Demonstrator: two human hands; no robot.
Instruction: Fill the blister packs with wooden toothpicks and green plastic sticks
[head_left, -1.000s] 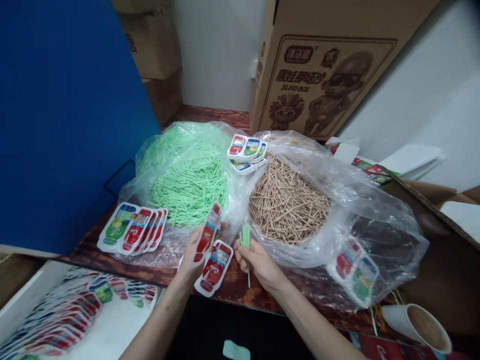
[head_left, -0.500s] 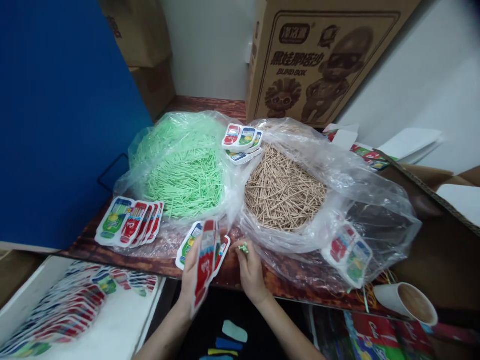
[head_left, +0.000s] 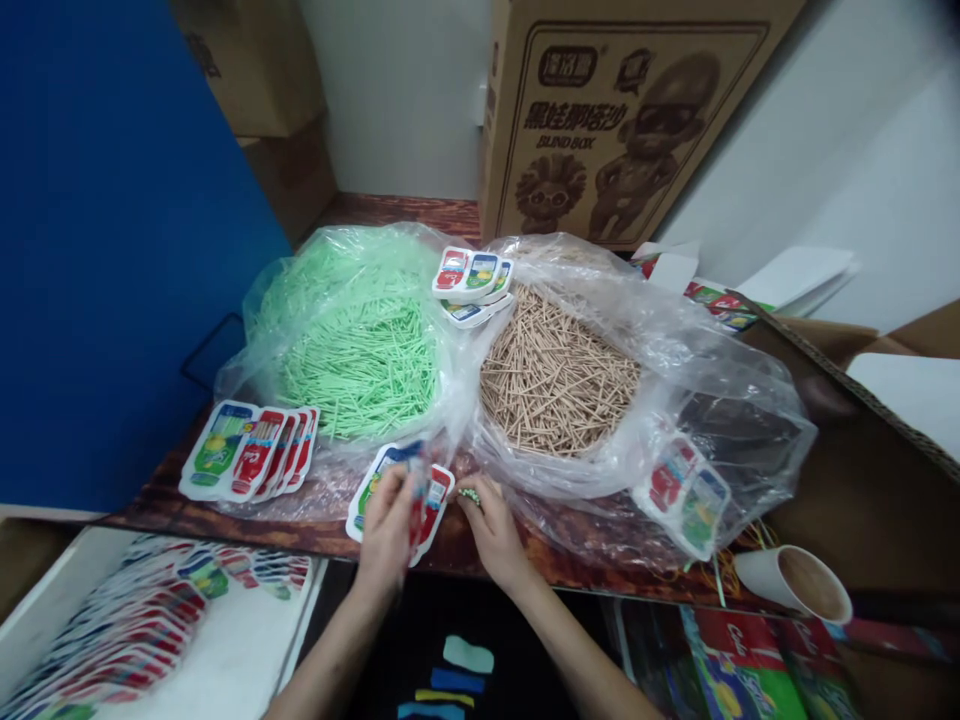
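Note:
My left hand (head_left: 385, 540) is closed on a printed can-shaped pack (head_left: 417, 505), turned edge-on and smeared by motion. Beneath it, on the table edge, lies another such pack (head_left: 439, 498) with red and green cans on it. My right hand (head_left: 495, 535), just to the right, pinches a small bundle of thin green sticks (head_left: 469, 495), with their ends showing. Behind the hands, a clear plastic bag holds a heap of green sticks (head_left: 364, 365). Beside it, a second bag holds brown sticks (head_left: 559, 380).
A fanned row of packs (head_left: 251, 452) lies at left, a small stack (head_left: 472, 278) between the bags, one pack (head_left: 686, 495) at right. A white box (head_left: 202, 670) of packs stands lower left. A paper cup (head_left: 795, 582) tilts at the right edge. A large carton (head_left: 630, 120) stands behind.
The pack in my left hand has turned and blurred, and that hand has shifted slightly. My right hand still holds the green sticks. The whole view has drifted a little.

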